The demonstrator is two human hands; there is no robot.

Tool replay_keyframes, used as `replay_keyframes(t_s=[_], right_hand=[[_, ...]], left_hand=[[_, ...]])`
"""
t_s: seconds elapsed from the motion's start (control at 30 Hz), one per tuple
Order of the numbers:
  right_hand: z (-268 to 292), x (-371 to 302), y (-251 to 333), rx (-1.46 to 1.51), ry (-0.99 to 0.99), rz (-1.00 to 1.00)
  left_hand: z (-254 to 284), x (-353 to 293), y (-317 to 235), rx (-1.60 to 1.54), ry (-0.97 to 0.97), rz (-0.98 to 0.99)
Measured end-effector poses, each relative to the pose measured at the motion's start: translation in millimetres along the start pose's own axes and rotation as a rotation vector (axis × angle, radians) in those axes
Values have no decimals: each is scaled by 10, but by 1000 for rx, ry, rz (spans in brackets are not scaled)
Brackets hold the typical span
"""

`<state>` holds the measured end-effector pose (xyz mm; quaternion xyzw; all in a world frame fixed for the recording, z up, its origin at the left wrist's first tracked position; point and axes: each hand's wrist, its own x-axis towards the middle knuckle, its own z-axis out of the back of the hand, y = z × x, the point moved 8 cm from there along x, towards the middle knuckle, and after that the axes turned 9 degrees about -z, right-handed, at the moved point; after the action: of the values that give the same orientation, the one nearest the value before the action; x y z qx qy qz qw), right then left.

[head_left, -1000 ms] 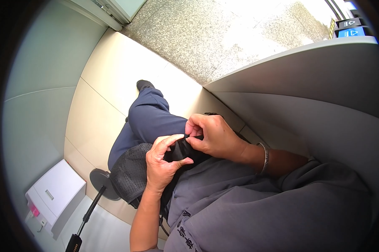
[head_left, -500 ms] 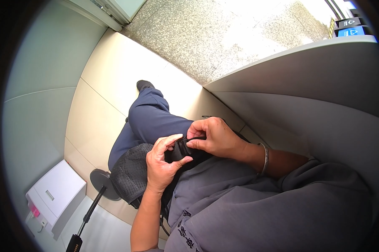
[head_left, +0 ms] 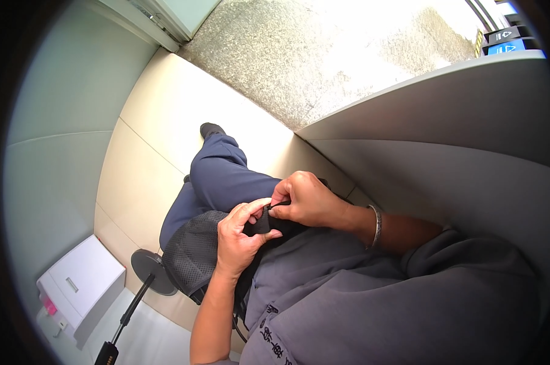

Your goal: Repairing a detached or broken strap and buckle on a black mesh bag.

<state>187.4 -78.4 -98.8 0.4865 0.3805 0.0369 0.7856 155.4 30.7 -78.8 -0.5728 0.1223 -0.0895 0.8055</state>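
Over my lap lies a black mesh item point(head_left: 192, 252), rounded and bag-like; its exact kind is unclear. My left hand point(head_left: 235, 243) curls its fingers and thumb around a wide black strap point(head_left: 260, 224) beside it. Close against those fingertips, my right hand point(head_left: 314, 201) pinches a narrow black piece at the strap's upper edge. The two hands nearly touch. Dark material under the right hand is partly hidden, so I cannot make out exactly how the pieces join.
A grey curved partition point(head_left: 433, 109) rises on the right. At lower left are a white box-shaped unit point(head_left: 83, 280) and a black pole with a round disc point(head_left: 150, 271). Beige tiles point(head_left: 147, 121) meet speckled stone flooring point(head_left: 287, 55). Blue and black bins point(head_left: 506, 47) stand at far right.
My right hand has shifted slightly left, still pinching the narrow piece. The strap in my left hand has turned, showing a flatter face. My view has tilted a little.
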Motion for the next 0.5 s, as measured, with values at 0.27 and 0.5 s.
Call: replay_keyframes(t_s=[0.27,0.5], right_hand=[[31,-85,94,22,-130,211],[45,-49,91,32,-145,115]], left_hand=[[-21,-94,182,-173,-12,82],[-24,-95,188,-326,-78,74]])
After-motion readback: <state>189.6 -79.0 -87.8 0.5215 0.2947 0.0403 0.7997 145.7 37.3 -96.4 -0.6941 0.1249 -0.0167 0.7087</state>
